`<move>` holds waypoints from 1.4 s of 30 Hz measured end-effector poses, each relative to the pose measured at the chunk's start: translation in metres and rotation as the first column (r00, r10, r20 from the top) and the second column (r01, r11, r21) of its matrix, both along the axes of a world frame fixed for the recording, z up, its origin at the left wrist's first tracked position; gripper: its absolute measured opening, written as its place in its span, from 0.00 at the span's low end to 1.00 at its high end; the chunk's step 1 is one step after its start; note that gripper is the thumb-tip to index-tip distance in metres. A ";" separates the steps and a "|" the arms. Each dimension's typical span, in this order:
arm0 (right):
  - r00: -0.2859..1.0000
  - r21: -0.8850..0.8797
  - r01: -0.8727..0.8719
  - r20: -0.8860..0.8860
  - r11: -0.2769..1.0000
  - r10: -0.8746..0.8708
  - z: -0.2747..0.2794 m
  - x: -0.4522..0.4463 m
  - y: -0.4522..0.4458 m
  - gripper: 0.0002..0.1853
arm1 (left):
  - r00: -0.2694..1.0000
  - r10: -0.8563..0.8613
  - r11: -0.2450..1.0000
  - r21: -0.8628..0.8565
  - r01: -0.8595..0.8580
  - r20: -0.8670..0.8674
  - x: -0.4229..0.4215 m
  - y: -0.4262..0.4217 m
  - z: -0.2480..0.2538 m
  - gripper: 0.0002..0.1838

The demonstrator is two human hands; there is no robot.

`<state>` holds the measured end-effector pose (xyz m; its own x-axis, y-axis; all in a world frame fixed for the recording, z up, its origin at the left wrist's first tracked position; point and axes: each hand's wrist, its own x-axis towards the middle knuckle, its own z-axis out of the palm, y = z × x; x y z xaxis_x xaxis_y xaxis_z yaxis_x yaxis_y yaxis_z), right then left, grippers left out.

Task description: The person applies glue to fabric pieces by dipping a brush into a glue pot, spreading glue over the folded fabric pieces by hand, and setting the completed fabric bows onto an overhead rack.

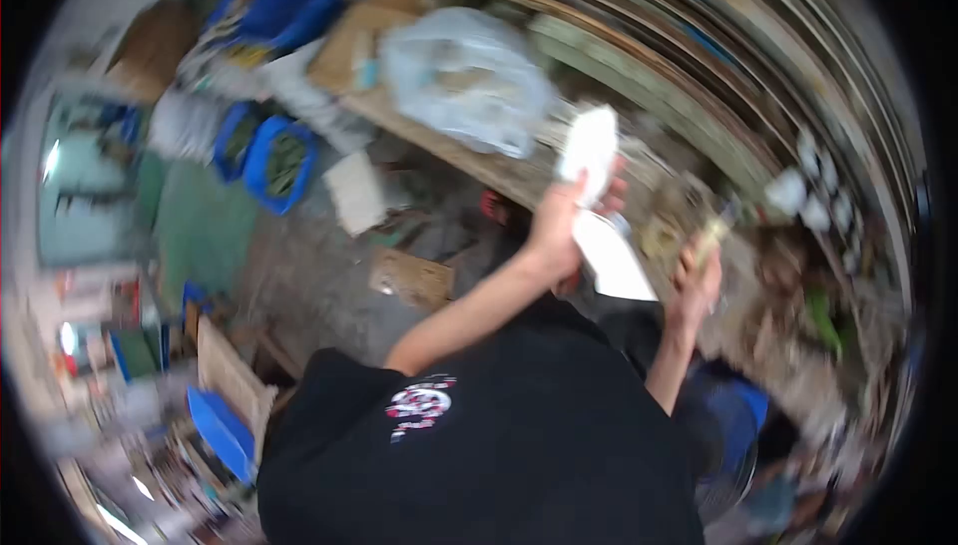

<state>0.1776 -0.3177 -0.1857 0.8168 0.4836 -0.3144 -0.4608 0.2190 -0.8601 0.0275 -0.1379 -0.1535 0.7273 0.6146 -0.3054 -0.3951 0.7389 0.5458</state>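
My left hand (561, 231) is closed around a white sheet-like piece (616, 264), with one part standing up above the fingers and another hanging below them. It is so bright that its details are lost, and I cannot tell whether it is one piece or two. To the right, my right hand (696, 280) grips a slim tool with a pale yellow handle (713, 234). The tool points up and its tip is blurred, so its exact kind does not show. The two hands are apart.
A cluttered workbench (449, 151) runs along the far side, with a translucent plastic bag (464, 76) on it. Long shelves (689, 56) rise behind. Blue sacks with dark green contents (284, 164) stand on the floor at left, near a flattened cardboard piece (411, 278).
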 end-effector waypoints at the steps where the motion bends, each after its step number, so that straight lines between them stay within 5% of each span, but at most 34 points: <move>1: 0.988 0.200 -0.098 -0.098 0.975 0.119 -0.009 -0.007 0.001 0.19 | 0.995 0.102 0.994 -0.026 -0.102 -0.017 0.006 -0.001 -0.006 0.25; 2: 0.998 0.119 -0.064 -0.004 0.991 0.065 0.006 -0.023 0.020 0.19 | 0.978 0.205 0.978 -0.042 -0.207 -0.037 0.014 -0.005 -0.009 0.25; 3: 0.980 0.127 -0.200 0.029 0.972 0.198 0.015 -0.034 0.025 0.19 | 0.977 0.201 0.979 -0.014 -0.202 -0.067 0.016 -0.004 -0.016 0.25; 6: 0.922 -0.219 -0.199 0.290 0.955 0.258 0.003 -0.047 0.058 0.15 | 0.913 0.408 0.909 -0.081 -0.409 -0.031 0.035 -0.001 -0.027 0.22; 9: 0.911 -0.168 -0.159 0.355 0.973 0.210 -0.008 -0.046 0.069 0.14 | 0.878 0.478 0.874 -0.084 -0.479 -0.026 0.038 0.007 -0.031 0.22; 11: 0.864 -0.219 -0.097 0.465 0.971 0.191 -0.023 -0.021 0.076 0.14 | 0.978 0.206 0.977 -0.060 -0.207 -0.031 0.035 0.021 -0.058 0.21; 14: 0.803 -0.233 -0.132 0.544 0.964 0.242 -0.010 0.002 0.091 0.13 | 0.987 0.108 0.993 -0.064 -0.101 0.115 0.026 0.014 -0.078 0.21; 16: 0.758 -0.245 -0.144 0.595 0.959 0.266 -0.004 0.012 0.099 0.13 | 1.000 -0.020 0.983 -0.184 0.015 -0.022 0.000 0.004 -0.034 0.22; 17: 0.714 -0.263 -0.150 0.638 0.953 0.288 0.001 0.015 0.102 0.13 | 0.995 -0.079 0.975 -0.214 0.063 -0.068 0.001 -0.003 -0.050 0.17; 19: 0.627 -0.349 -0.072 0.713 0.934 0.314 0.026 0.016 0.103 0.12 | 0.955 0.083 0.969 0.247 -0.011 -0.284 -0.009 -0.021 -0.037 0.14; 20: 0.548 -0.390 -0.061 0.756 0.919 0.357 0.035 0.017 0.102 0.13 | 0.867 0.227 0.838 0.543 0.057 -0.442 -0.016 -0.024 -0.012 0.10; 22: 0.433 -0.439 -0.056 0.798 0.897 0.418 0.047 0.016 0.101 0.13 | 0.856 0.487 0.417 0.907 -0.056 -0.171 -0.006 -0.014 -0.002 0.09; 26: 0.434 -0.434 -0.058 0.800 0.899 0.414 0.063 0.010 0.098 0.14 | 0.906 0.370 -0.328 0.941 -0.080 0.206 0.032 0.027 -0.004 0.13; 28: 0.415 -0.450 -0.014 0.810 0.893 0.415 0.074 0.007 0.095 0.14 | 0.980 0.152 -0.034 0.991 0.131 -0.124 0.041 0.032 -0.010 0.13; 33: 0.506 -0.370 0.023 0.806 0.929 0.308 0.067 0.018 0.082 0.15 | 0.981 0.163 0.084 0.992 0.093 -0.106 0.057 0.026 -0.004 0.14; 35: 0.431 -0.437 0.324 0.857 0.839 0.281 0.054 0.023 0.070 0.23 | 0.975 0.169 0.288 0.953 0.091 -0.144 0.074 0.020 -0.025 0.12; 37: 0.461 -0.504 0.350 0.826 0.789 0.324 0.046 0.019 0.058 0.22 | 0.962 0.140 0.498 0.857 0.135 -0.233 0.087 0.011 -0.038 0.10; 39: 0.711 -0.470 0.222 0.677 0.854 0.188 0.048 0.002 0.055 0.16 | 0.947 0.192 0.486 0.863 0.137 -0.258 0.097 0.005 -0.061 0.10; 40: 0.768 -0.547 0.203 0.603 0.812 0.215 0.053 -0.003 0.052 0.16 | 0.959 0.099 0.638 0.757 0.143 -0.265 0.090 -0.001 -0.048 0.10; 42: 0.820 -0.420 0.183 0.564 0.889 0.097 0.014 0.006 0.040 0.16 | 0.924 0.090 0.617 0.749 0.241 -0.372 0.088 -0.005 -0.048 0.13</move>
<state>0.1833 -0.2773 -0.1719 0.9291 0.3684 0.0340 0.1284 -0.2349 -0.9635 0.1156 -0.1434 -0.2015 0.7298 0.6833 0.0222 -0.0249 -0.0058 0.9997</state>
